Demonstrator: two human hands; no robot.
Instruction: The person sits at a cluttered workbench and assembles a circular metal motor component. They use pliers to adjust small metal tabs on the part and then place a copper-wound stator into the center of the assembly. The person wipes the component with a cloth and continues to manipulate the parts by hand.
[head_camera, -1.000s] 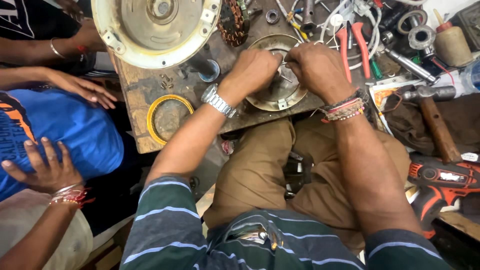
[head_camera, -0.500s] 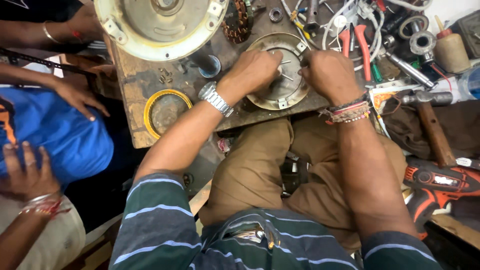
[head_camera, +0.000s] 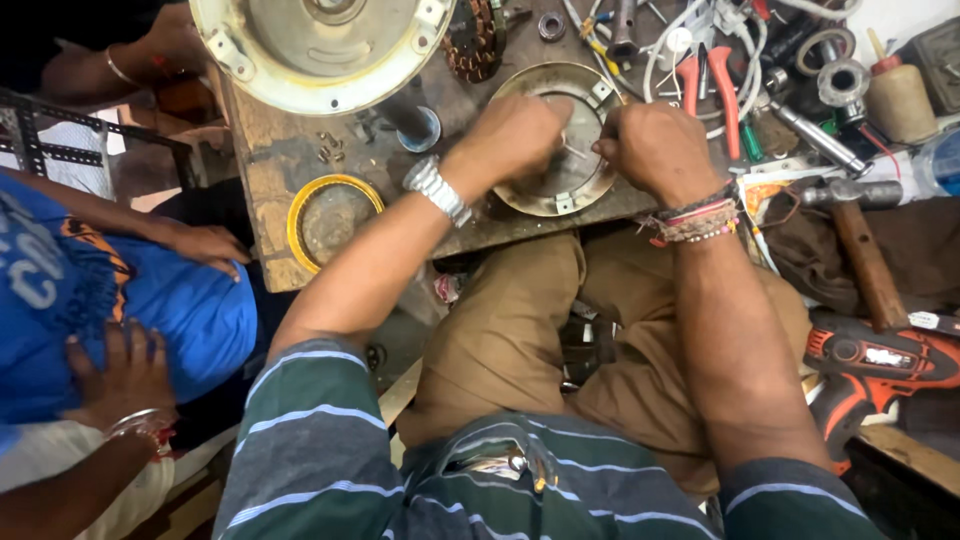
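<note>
Worn and stained, the wooden bench (head_camera: 270, 150) in front of you is crowded with tools and metal parts. Your left hand (head_camera: 512, 135) is curled shut, knuckles up, resting on the round metal plate (head_camera: 570, 190) that lies at the near edge of the bench, just above your knees. Your right hand (head_camera: 655, 148) is also closed in a loose fist over the plate's right side, and a thin metal pin (head_camera: 575, 152) shows in the gap between the two hands; which hand pinches it you cannot tell. A steel watch (head_camera: 437, 188) sits on your left wrist, and thread bracelets (head_camera: 695, 215) on the right. Left of the plate lies a yellow-rimmed ring (head_camera: 300, 200), and a big round motor housing (head_camera: 320, 45) sits at the far end. Red-handled pliers (head_camera: 722, 85) lie just beyond your right hand, a hammer (head_camera: 860, 250) and a red drill (head_camera: 880, 365) further right.
</note>
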